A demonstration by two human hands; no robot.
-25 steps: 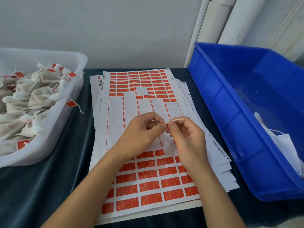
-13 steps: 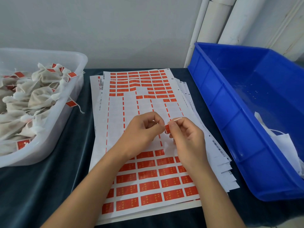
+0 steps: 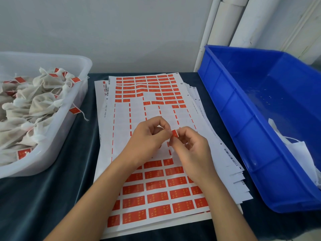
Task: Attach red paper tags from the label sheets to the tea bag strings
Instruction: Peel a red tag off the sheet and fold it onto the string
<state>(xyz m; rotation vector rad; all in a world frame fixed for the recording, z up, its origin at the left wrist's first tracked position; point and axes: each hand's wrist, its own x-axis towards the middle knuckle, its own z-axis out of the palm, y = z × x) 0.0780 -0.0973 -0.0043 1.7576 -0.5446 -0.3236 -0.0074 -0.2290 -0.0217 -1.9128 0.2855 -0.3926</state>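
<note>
Fingers of both hands pinch one red tag above the label sheet; fold it flat and even over any string, then squeeze.

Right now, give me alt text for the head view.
Both hands, left hand and right hand, pinch a small red tag above a stack of label sheets. A clear tub of tea bags sits left, a blue bin right.

Showing red tags with small gold marks on white label sheets; off-white tea bags in a translucent white tub; bright blue bin; dark teal surface.
</note>
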